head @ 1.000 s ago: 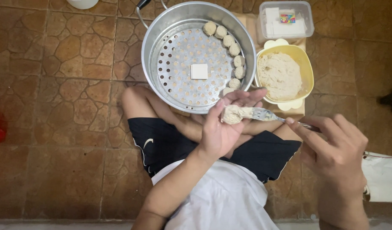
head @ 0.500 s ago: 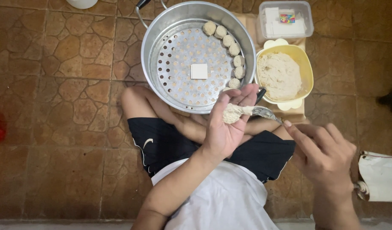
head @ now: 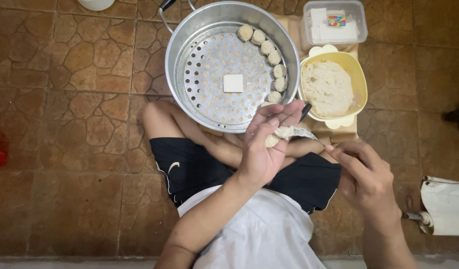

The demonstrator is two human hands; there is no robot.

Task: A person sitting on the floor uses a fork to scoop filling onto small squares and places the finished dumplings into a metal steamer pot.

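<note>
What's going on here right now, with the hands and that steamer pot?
A person sits cross-legged on a tiled floor. The left hand cups a filled dumpling wrapper, with what looks like a utensil's dark handle poking out behind its fingers. The right hand is beside it, fingers pinched. Ahead, a metal steamer pot holds finished dumplings along its right rim, next to a yellow bowl of filling.

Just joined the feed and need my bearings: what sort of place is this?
Probably a home floor used for food preparation: brown stone-patterned floor tiles, a metal steamer pot with a row of dumplings, and a yellow bowl of filling.
</note>
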